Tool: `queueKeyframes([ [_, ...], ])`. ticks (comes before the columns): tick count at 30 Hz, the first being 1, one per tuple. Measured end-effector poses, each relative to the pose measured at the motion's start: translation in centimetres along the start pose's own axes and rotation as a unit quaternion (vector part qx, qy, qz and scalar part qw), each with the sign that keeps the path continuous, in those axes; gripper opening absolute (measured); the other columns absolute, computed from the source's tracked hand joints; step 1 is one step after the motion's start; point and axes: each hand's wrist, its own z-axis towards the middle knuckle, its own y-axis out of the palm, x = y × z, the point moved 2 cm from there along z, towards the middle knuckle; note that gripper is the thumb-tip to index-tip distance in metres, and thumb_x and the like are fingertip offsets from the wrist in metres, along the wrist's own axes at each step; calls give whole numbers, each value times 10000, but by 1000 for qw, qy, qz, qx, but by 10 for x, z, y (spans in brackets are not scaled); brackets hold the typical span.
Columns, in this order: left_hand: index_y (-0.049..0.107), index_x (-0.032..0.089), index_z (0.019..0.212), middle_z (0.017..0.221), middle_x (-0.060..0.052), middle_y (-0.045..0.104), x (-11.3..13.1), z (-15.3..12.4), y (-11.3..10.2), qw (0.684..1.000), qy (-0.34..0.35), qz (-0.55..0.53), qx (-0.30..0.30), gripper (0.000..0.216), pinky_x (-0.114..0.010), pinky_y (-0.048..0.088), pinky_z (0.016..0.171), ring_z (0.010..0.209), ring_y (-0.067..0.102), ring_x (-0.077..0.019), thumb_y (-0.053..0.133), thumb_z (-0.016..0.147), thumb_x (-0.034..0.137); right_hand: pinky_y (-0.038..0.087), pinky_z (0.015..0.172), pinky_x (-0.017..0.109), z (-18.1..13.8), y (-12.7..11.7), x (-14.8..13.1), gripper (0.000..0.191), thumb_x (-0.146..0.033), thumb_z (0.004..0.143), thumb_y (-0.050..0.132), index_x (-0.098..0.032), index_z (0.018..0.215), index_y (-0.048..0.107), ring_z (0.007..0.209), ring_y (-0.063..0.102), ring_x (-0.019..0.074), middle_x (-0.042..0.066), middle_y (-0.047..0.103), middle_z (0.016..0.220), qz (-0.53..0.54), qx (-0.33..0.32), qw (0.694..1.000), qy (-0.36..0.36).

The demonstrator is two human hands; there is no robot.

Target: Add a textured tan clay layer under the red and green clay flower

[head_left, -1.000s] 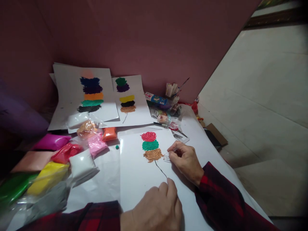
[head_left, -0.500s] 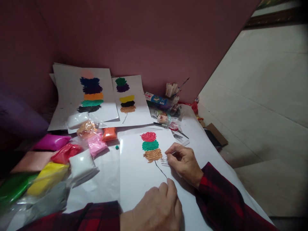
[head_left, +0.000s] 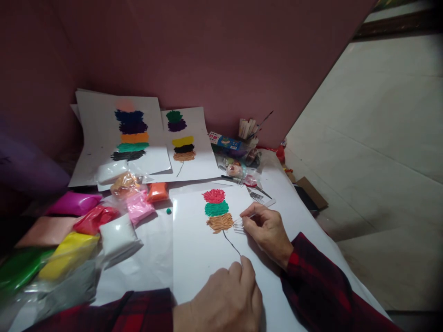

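A white sheet (head_left: 194, 263) lies in front of me with a textured stack of clay bands: a red band (head_left: 213, 196) on top, a green band (head_left: 216, 209) in the middle, a brown band (head_left: 220, 223) below. A thin dark strand (head_left: 231, 243) runs from the brown band down to my left hand (head_left: 223, 297). That hand rests on the sheet with its fingers curled; what lies under them is hidden. My right hand (head_left: 266, 228) pinches a fork (head_left: 238, 224), whose pale tines point at the right edge of the brown band. Its handle is mostly hidden by my fingers.
Bagged clay in several colours, including a yellow pack (head_left: 69, 256) and a white pack (head_left: 118, 235), covers the left. A small green ball (head_left: 169, 211) sits beside the sheet. Behind are finished-looking sheets (head_left: 211, 161), a metal fork (head_left: 256, 197) and a blue box (head_left: 224, 140).
My right hand and its fork have shifted slightly right, away from the brown band. My left hand stays nearly where it was.
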Motion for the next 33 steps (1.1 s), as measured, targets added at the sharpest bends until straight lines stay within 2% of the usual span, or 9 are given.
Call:
queueKeyframes([
  [7, 550, 120, 858, 820, -95, 606, 0, -1, 1, 1000, 2, -8, -11, 172, -290, 411, 384, 567, 543, -185, 379, 881, 129, 289, 394, 205, -2, 1, 2, 40, -142, 728, 558, -155, 721, 596, 416, 383, 73, -60, 446, 512, 42, 1, 999, 5],
  [12, 547, 128, 833, 800, -86, 607, -2, -1, 2, 1000, 0, -1, 17, 145, -292, 390, 369, 547, 530, -185, 405, 858, 118, 304, 393, 205, -3, 3, 1, 35, -171, 766, 560, -158, 757, 591, 416, 407, 73, -57, 459, 541, 92, -44, 995, 21],
  [16, 545, 125, 815, 791, -89, 603, -2, 1, 0, 999, -10, 6, 34, 146, -293, 381, 368, 544, 526, -183, 405, 857, 114, 310, 404, 206, -1, 4, -1, 33, -151, 742, 562, -154, 738, 595, 431, 412, 76, -50, 472, 545, 65, -52, 996, 23],
  [26, 561, 112, 864, 839, -103, 616, -1, 0, -2, 1000, -4, -2, 22, 183, -291, 405, 389, 570, 540, -183, 379, 861, 96, 333, 421, 205, -1, 6, -4, 55, -137, 736, 551, -160, 746, 600, 444, 433, 80, -48, 500, 550, 29, -80, 996, 16],
  [33, 559, 109, 876, 820, -96, 609, -1, 0, 1, 1000, 6, -3, 1, 166, -285, 411, 397, 585, 544, -186, 394, 869, 108, 339, 430, 206, 1, 5, -7, 76, -128, 702, 538, -156, 715, 607, 438, 414, 82, -56, 480, 510, -15, -62, 998, 16],
])
